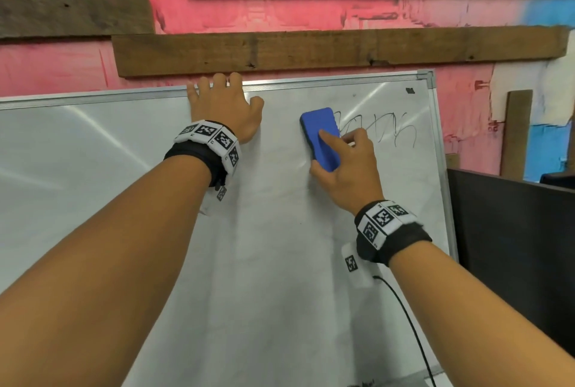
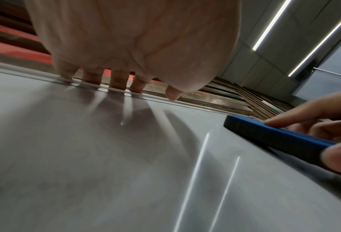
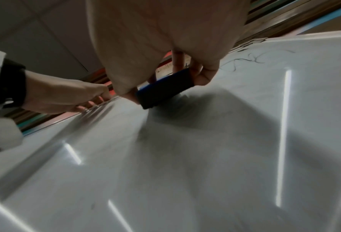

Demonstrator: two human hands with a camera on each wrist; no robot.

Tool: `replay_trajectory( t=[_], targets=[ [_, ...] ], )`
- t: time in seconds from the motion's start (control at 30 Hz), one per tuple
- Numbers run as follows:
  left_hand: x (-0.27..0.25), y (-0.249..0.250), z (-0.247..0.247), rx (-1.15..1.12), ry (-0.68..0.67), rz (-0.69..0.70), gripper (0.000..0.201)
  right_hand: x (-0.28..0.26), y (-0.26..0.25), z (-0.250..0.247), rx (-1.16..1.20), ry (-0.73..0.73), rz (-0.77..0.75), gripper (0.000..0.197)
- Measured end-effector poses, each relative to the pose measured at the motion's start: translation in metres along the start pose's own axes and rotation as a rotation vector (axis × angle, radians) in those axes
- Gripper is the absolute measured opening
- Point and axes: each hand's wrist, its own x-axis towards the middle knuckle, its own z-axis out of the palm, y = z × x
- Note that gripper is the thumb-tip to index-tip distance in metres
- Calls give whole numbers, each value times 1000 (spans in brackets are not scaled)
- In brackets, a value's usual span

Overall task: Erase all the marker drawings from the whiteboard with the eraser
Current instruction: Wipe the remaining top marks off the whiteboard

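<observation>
A whiteboard leans against the wall. Black marker scribbles sit near its upper right corner, also seen in the right wrist view as thin lines. My right hand grips a blue eraser flat against the board, just left of the scribbles; the eraser's dark felt side touches the surface. My left hand holds the board's top frame, fingers curled over the metal edge. The eraser shows at the right of the left wrist view.
Dark wooden planks are fixed to the pink wall above the board. A black panel stands to the right of the board's metal frame. A thin black cable hangs from my right wrist.
</observation>
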Motion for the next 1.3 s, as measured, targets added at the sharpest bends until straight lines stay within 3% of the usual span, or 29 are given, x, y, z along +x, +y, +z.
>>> replay_trajectory(
  t=[0.2, 0.5, 0.77, 1.03, 1.3],
  targets=[
    [2, 1, 3, 33, -31, 10, 58, -52, 21, 1, 4, 3, -32, 55],
    [1, 22, -2, -2, -38, -37, 59, 8, 17, -14, -15, 25, 12, 56],
    [3, 22, 6, 8, -23, -14, 67, -48, 49, -19, 19, 46, 5, 55],
    [3, 24, 3, 18, 16, -4, 63, 8, 43, -30, -2, 91, 66, 56],
    [3, 25, 9, 31, 32, -13, 63, -40, 70, -36, 24, 72, 85, 57]
  ],
)
